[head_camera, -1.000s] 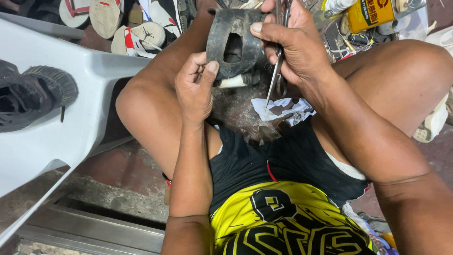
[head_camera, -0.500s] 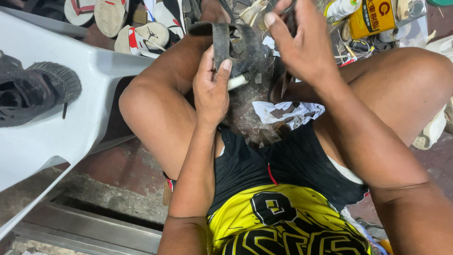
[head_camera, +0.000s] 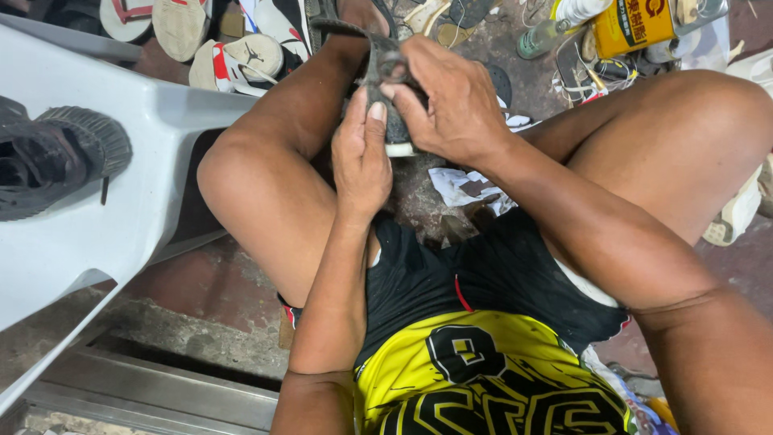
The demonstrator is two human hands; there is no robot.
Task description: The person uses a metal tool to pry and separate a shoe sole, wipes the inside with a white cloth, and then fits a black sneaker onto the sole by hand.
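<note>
I hold a dark grey knit shoe (head_camera: 385, 74) with a white sole between my knees. My left hand (head_camera: 362, 153) presses against its heel side from below, fingers straight along the sole edge. My right hand (head_camera: 451, 101) wraps over the shoe from the right, fingers curled around the upper. Most of the shoe is hidden by both hands. No tool shows in either hand.
A white plastic chair (head_camera: 121, 225) stands at the left with a matching dark shoe (head_camera: 56, 157) on its seat. Several sandals and sneakers (head_camera: 233, 56) lie on the ground ahead. A yellow glue can (head_camera: 632, 24), a bottle and scraps of paper (head_camera: 467, 187) lie at the upper right.
The shoe came down from being held open and upright to a lower position between my knees. The thin metal tool seen in my right hand earlier is out of sight.
</note>
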